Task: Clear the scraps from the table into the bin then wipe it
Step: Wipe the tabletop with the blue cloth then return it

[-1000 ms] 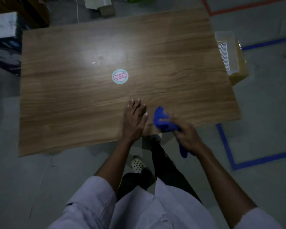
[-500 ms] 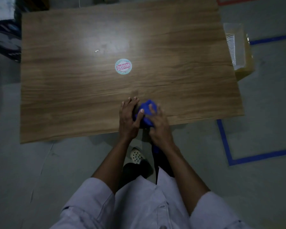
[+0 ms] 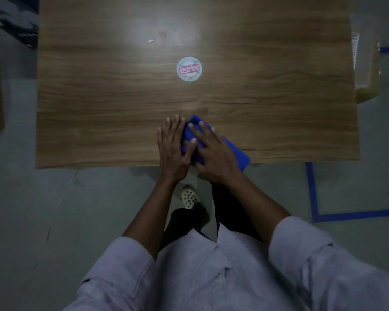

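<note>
From the head view, your left hand [image 3: 172, 146] and right hand [image 3: 211, 151] lie flat, fingers spread, pressing the blue cloth [image 3: 234, 151] at the table [image 3: 99, 108] near edge, so wiping looks barely begun, with one white scrap [image 3: 151, 41] left far off.

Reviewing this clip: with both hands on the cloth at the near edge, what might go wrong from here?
1. A small white scrap still lies far up the table; wiping now may push it onto the floor rather than into the bin.
2. The blue cloth overhangs the near edge under the right hand and left hand; it may slip off.
3. The round sticker could catch the cloth.
</note>
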{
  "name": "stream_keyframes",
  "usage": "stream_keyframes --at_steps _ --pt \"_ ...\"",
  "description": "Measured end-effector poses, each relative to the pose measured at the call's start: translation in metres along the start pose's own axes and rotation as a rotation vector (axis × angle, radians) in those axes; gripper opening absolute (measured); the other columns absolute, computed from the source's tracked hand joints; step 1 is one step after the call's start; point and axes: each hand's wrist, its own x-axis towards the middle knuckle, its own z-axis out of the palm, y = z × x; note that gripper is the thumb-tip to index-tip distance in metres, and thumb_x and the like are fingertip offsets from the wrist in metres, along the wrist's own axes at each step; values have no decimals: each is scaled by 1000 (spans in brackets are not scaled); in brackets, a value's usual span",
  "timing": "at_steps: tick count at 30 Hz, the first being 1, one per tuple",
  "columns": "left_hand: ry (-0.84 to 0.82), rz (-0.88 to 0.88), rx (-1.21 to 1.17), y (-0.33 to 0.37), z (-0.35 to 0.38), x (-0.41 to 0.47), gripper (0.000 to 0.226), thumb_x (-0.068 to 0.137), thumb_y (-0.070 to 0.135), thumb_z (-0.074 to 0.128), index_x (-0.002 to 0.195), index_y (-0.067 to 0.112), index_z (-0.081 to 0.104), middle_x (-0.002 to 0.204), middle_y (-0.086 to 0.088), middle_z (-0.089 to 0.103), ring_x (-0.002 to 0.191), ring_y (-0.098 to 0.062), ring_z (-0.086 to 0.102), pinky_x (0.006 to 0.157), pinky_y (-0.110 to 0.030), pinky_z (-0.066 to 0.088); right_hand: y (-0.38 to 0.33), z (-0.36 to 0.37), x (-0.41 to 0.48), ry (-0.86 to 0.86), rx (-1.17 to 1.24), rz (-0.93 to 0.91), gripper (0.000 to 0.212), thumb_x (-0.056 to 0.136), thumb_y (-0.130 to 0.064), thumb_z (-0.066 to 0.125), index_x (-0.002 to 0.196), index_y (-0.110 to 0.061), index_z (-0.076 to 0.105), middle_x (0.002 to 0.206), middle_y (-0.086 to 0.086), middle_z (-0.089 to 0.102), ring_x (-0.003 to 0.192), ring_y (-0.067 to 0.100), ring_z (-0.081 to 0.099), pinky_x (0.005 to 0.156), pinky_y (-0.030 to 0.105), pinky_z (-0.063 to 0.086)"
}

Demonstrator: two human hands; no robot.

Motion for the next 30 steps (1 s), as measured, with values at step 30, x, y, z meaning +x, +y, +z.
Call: stream_keyframes --at_steps 30 --pt "-42 35 72 4 2 63 73 102 49 44 157 4 31 166 -10 28 156 -26 18 127 -34 5 79 -28 51 45 -38 77 58 104 -54 43 159 -41 32 172 0 16 159 25 7 128 49 13"
